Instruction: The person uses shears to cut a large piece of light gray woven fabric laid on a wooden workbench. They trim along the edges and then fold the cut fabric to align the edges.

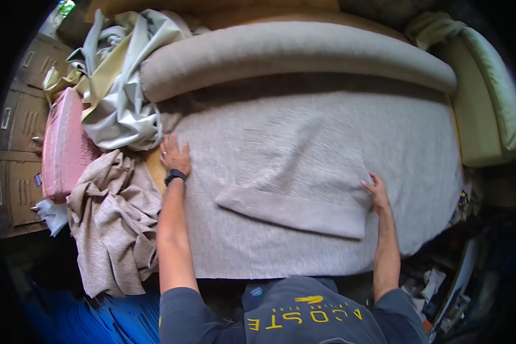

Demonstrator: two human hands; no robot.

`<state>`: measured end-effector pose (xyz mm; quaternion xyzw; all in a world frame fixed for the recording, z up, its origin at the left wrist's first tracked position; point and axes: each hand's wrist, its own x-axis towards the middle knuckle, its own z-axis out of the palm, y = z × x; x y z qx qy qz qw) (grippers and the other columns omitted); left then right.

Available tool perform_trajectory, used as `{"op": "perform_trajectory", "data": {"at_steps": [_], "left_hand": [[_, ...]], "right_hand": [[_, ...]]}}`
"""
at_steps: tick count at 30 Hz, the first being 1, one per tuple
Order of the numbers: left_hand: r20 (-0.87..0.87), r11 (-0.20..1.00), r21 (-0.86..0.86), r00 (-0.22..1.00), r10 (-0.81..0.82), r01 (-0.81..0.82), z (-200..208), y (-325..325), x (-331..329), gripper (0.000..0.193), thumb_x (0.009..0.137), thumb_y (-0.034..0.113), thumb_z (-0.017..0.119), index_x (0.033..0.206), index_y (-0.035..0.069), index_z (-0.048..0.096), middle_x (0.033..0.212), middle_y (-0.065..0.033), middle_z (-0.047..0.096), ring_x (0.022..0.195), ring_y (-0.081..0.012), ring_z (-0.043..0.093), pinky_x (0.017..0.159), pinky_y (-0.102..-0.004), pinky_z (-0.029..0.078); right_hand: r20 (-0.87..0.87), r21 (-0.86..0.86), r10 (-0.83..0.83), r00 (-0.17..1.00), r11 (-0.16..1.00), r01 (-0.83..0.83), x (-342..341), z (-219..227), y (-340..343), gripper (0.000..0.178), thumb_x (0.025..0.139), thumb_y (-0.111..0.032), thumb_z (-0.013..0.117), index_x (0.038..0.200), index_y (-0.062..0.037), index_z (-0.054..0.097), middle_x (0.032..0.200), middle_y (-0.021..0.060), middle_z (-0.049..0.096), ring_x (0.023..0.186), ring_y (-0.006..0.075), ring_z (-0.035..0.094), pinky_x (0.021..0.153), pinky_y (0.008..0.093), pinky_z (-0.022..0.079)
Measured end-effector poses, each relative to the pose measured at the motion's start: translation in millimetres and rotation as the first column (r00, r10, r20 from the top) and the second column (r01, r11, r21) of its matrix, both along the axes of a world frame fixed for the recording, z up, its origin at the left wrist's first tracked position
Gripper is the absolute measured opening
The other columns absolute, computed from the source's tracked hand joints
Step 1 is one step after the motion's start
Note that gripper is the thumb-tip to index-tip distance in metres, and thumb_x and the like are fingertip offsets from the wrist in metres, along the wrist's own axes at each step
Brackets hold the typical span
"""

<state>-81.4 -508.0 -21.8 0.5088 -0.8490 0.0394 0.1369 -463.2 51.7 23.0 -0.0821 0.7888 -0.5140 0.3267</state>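
Note:
A large sheet of grey-beige fabric (223, 126) covers the table and runs from a thick fabric roll (304, 51) along the far side. On it lies a smaller matching fabric piece (304, 166), slightly rumpled, with a smoother band along its near edge. My left hand (175, 156) rests flat at the sheet's left edge, fingers stretched out, a ring on one finger and a dark watch at the wrist. Beside the smaller piece's right edge is my right hand (376, 190), its fingers apart and a little bent. Whether its fingertips touch that edge I cannot tell.
Left of the sheet are crumpled pale shiny material (117, 109), a pink foam block (69, 146) and a bunched beige cloth (114, 223). Brown metal lockers (26, 120) stand beyond them. A cream cushion (487, 97) stands at the far right.

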Motion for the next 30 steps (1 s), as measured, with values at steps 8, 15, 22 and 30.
{"op": "perform_trajectory", "data": {"at_steps": [8,15,22,30], "left_hand": [[-0.285,0.743,0.560,0.928,-0.241,0.365,86,198,-12,0.058,0.090,0.046,0.064,0.132,0.005,0.058,0.121,-0.0164,0.064,0.107,-0.0342,0.060,0.096,-0.0460,0.044],[-0.515,0.788,0.494,0.854,-0.076,0.368,101,260,64,0.023,0.084,0.013,0.072,0.104,0.001,0.069,0.100,-0.0148,0.067,0.089,-0.0309,0.066,0.079,-0.0390,0.052],[-0.720,0.819,0.445,0.688,0.087,0.362,96,280,108,0.012,0.089,0.002,0.066,0.100,0.001,0.071,0.095,-0.0099,0.068,0.086,-0.0193,0.066,0.075,-0.0314,0.052],[-0.952,0.960,0.270,0.164,0.257,0.067,201,208,200,0.023,0.101,0.013,0.057,0.122,0.003,0.056,0.116,-0.0116,0.061,0.103,-0.0227,0.062,0.082,-0.0312,0.058]], "right_hand": [[-0.050,0.148,-0.030,0.998,0.988,0.037,80,1,65,0.062,0.081,-0.017,0.077,0.131,0.0059,0.050,0.116,0.0157,0.065,0.104,0.0249,0.063,0.094,0.0361,0.049],[-0.690,0.448,0.437,0.577,0.884,-0.133,146,57,22,0.072,0.074,-0.024,0.081,0.135,-0.0024,0.050,0.135,0.0238,0.050,0.126,0.0388,0.047,0.107,0.0490,0.038],[-0.363,0.731,0.855,0.371,0.508,-0.456,144,44,-17,0.037,0.074,-0.016,0.076,0.108,-0.0058,0.068,0.112,0.0199,0.066,0.107,0.0378,0.061,0.094,0.0477,0.048],[-0.296,-0.038,0.860,0.416,0.425,-0.905,261,195,-33,0.020,0.084,-0.013,0.069,0.097,0.0003,0.064,0.081,0.0151,0.060,0.077,0.0306,0.061,0.073,0.0379,0.050]]}}
